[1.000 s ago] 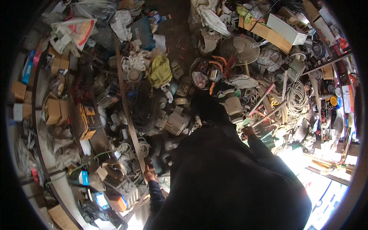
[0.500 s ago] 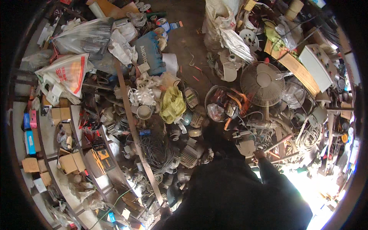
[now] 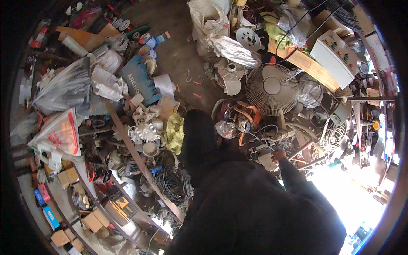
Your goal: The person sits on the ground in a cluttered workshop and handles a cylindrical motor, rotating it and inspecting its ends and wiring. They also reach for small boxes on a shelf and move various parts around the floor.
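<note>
While deep in scrap, right hand (image 3: 278,155) just below white cables (image 3: 272,135).

Dirt floor (image 3: 178,59), seemingly junk-strewn

One round fan grille (image 3: 272,89) lies upper right of centre. One white control box (image 3: 336,57) with coloured buttons sits at the upper right. One long wooden plank (image 3: 140,159) crosses the left half. One red-printed plastic bag (image 3: 59,134) lies at the left. Perhaps six small cardboard boxes (image 3: 91,220) sit lower left.
</note>
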Demonstrator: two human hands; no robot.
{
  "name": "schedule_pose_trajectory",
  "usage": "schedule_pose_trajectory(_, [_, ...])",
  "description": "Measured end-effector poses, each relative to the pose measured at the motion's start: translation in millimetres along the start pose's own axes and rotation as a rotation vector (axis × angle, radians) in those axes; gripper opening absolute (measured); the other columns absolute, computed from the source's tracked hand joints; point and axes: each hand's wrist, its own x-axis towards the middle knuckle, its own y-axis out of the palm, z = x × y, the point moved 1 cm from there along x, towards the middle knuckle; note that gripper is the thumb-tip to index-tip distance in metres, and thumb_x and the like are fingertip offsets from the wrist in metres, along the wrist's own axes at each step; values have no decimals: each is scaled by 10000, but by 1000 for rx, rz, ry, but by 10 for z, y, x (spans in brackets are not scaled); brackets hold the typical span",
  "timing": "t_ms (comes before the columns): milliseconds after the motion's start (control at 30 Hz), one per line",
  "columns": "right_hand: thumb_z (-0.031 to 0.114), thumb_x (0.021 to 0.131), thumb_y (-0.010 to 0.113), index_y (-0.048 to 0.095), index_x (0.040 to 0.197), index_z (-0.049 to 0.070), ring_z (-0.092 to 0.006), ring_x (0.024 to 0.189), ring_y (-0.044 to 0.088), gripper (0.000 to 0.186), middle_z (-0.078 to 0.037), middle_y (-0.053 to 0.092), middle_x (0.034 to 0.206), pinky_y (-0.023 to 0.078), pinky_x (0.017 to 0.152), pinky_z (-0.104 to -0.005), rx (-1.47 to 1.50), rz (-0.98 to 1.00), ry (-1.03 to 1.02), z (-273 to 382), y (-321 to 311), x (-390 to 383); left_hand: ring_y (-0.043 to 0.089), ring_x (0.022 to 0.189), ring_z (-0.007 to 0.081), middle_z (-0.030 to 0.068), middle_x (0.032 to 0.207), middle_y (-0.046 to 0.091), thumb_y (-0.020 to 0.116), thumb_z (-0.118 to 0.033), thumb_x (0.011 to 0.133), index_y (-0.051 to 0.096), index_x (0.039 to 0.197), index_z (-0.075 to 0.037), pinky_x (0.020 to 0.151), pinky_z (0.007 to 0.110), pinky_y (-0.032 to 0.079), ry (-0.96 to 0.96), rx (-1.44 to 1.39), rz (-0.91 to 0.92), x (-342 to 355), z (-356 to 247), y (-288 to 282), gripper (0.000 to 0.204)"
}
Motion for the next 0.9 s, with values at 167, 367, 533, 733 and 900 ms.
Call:
schedule_pose_trajectory(167, [186, 951, 642, 667, 899, -26, -291, 526, 636, 220, -171, 673, 716, 492, 446, -426, 235, 83, 124, -160, 149, 226, 654, 1022, 401, 233, 1108, 665, 581, -296, 981, 625, 1221, -51, 865, 529, 552, 18, -109, 101, 807, -861, -364, 345])
schedule_pose_trajectory(367, [222, 956, 657, 652, 892, 81, -281, 606, 644, 154, -157, 677, 758, 481, 462, -430, -839, -88, -637, 373, 417, 836, 635, 1131, 398, 242, 1238, 637, 555, -300, 1018, 596, 1304, -69, 926, 543, 538, -108, -402, 166, 2218, -2071, -1224, 370])
schedule_pose_trajectory(533, [239, 941, 694, 683, 961, 15, -272, 620, 618, 225, -109, 676, 790, 519, 570, -432, 360, -139, 132, 2181, 925, 752, 619, 1222, 395, 250, 1346, 613, 533, -304, 1048, 572, 1374, -83, 978, 555, 527, -236, -447, 204, 3894, -3474, -2324, 395])
schedule_pose_trajectory(733, [213, 939, 693, 683, 1039, -3, -233, 589, 667, 239, -123, 712, 777, 533, 511, -384, 210, 5, -184, 5070, 1674, 838, 684, 1127, 389, 189, 1254, 694, 524, -431, 1016, 656, 1287, -106, 960, 514, 554, -181, -287, 71, 4545, -4388, -3841, 443])
schedule_pose_trajectory(900, [196, 944, 686, 666, 1077, -5, -233, 579, 681, 242, -132, 713, 762, 548, 492, -346, 321, 169, -425, 6936, 2119, 1007, 757, 867, 280, 181, 1043, 770, 604, -467, 977, 707, 1182, -31, 808, 452, 616, -260, -169, -76, 4623, -5028, -4670, 492])
